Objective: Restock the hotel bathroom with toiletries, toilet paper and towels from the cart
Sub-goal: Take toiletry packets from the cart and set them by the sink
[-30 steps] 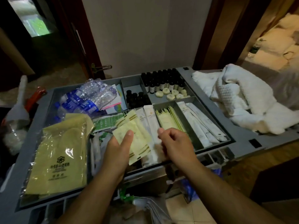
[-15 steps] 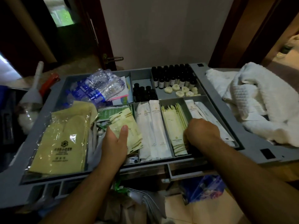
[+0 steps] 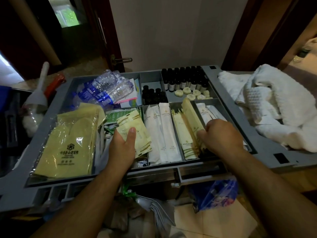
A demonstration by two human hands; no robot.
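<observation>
A grey cart tray (image 3: 221,93) with several compartments stands in front of me. My left hand (image 3: 122,148) holds a small stack of pale yellow sachets (image 3: 137,133), thumb on top, over the middle compartment. My right hand (image 3: 221,136) has curled fingers pinching a long pale yellow packet (image 3: 190,114) and tilts it up out of its row of like packets (image 3: 184,134). White long packets (image 3: 161,131) lie between my hands. Small dark bottles (image 3: 183,79) and round soaps (image 3: 192,93) fill the back compartments. White towels (image 3: 267,103) are heaped on the cart's right side.
Water bottles (image 3: 104,90) and packed yellow slippers (image 3: 68,141) lie in the tray's left part. A spray bottle (image 3: 34,107) stands left of the cart. Behind it are a dark door with a handle (image 3: 121,60) and a white wall. A blue bag (image 3: 216,194) hangs below.
My right hand went from the white packets to the yellow packet compartment and has lifted one long packet's far end up. The left hand kept the sachets.
</observation>
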